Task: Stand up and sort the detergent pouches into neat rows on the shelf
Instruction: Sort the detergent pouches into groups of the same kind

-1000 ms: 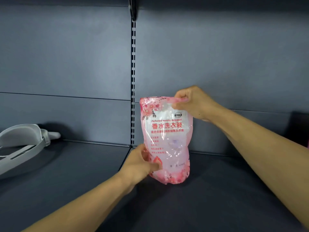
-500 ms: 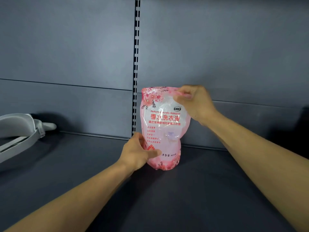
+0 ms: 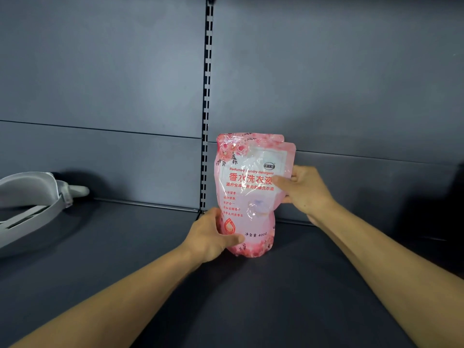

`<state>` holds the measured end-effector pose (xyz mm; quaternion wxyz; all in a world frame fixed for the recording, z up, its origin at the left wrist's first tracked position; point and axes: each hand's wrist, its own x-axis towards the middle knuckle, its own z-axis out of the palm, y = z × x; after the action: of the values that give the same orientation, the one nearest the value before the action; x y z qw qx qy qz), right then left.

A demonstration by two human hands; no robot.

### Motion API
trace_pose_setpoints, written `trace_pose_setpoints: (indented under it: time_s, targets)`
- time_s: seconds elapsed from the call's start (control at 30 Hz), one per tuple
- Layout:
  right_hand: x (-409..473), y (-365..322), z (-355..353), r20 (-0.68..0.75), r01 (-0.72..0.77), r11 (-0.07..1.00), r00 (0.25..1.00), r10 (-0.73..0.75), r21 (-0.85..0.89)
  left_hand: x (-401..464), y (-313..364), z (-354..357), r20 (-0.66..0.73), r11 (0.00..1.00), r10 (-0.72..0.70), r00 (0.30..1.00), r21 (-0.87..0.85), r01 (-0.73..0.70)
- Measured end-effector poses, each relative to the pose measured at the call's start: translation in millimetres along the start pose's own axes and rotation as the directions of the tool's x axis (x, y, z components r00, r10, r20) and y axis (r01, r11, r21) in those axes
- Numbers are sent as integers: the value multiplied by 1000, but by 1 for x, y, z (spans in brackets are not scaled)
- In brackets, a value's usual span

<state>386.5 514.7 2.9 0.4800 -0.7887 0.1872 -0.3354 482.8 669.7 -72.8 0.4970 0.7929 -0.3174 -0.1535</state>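
Left grip [image 3: 211, 237] low, right grip [image 3: 305, 189] mid-height, pouch [image 3: 248, 194] upright between.

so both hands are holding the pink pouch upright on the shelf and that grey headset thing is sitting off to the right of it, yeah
Not quite: the grey headset lies to the left of the pink pouch, as the head view shows. The rest holds: left hand and right hand hold it upright on the shelf.

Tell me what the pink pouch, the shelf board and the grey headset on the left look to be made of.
Pink pouch: thin glossy plastic film, judging by its crinkles, glare and clear window. Shelf board: probably painted metal, dark grey and matt, with a slotted upright behind. Grey headset: seemingly matt moulded plastic with a flexible slotted strap; partly cut off.
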Motion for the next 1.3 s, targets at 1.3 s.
trace_pose_setpoints:
  time_s: [1.3]
  targets:
    - [-257, -4, -234, -295, 16, 722, 906, -304, -692, -166, 142, 164, 272, 805, 554, 787, 64, -589]
